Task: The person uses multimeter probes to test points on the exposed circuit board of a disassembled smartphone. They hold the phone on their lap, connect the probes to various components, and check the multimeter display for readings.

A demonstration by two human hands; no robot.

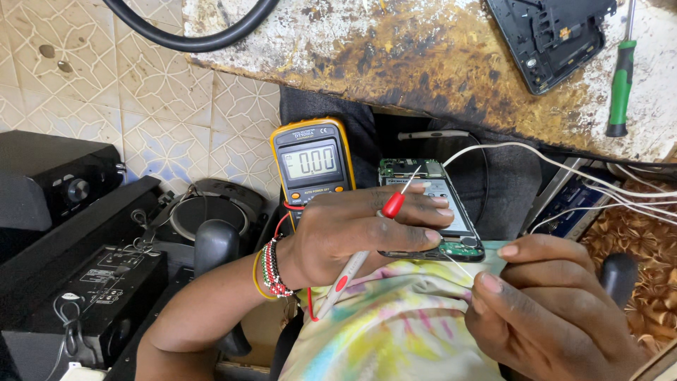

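My left hand (360, 229) grips a red multimeter probe (393, 204); its needle tip touches the top of an opened phone (430, 204) that lies on my lap. The same hand also steadies the phone's lower end. My right hand (546, 307) is closed low at the right, pinching a thin wire or probe whose tip reaches the phone's bottom circuit board (462, 248). A yellow multimeter (312, 164) with a lit display stands left of the phone.
A stained workbench (437, 63) holds a black phone back cover (553, 39) and a green screwdriver (621, 85). Black speakers (63, 212) stand at left on the tiled floor. White cables (564, 173) run at right. A black hose (190, 35) loops above.
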